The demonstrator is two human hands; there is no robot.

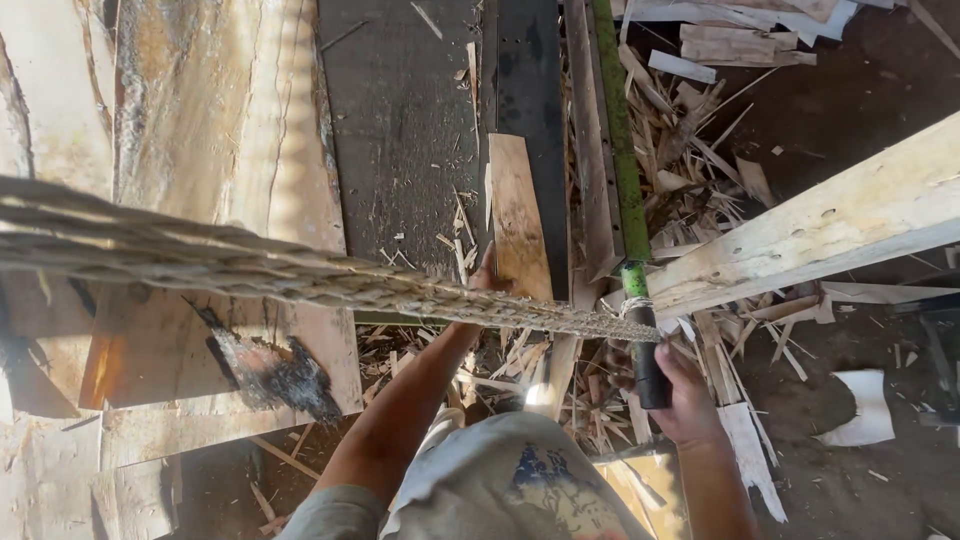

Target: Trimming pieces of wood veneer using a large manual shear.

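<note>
My right hand (685,395) gripping green pole's black handle (652,372), my left hand (487,277) clasping narrow wood slat (520,220) at 12 o'clock, twisted rope (300,270) crossing.

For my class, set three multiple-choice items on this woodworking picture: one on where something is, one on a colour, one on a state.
1. Where does the left hand rest?
A on the narrow wooden board
B on the white scrap
C on the rope

2. What colour is the long rod above its black grip?
A red
B green
C blue

3. How is the right hand?
A open flat
B closed round the black grip
C pointing

A, its fingers meet the board's lower end. B, the shaft is green. B, the fingers wrap the grip.
</note>
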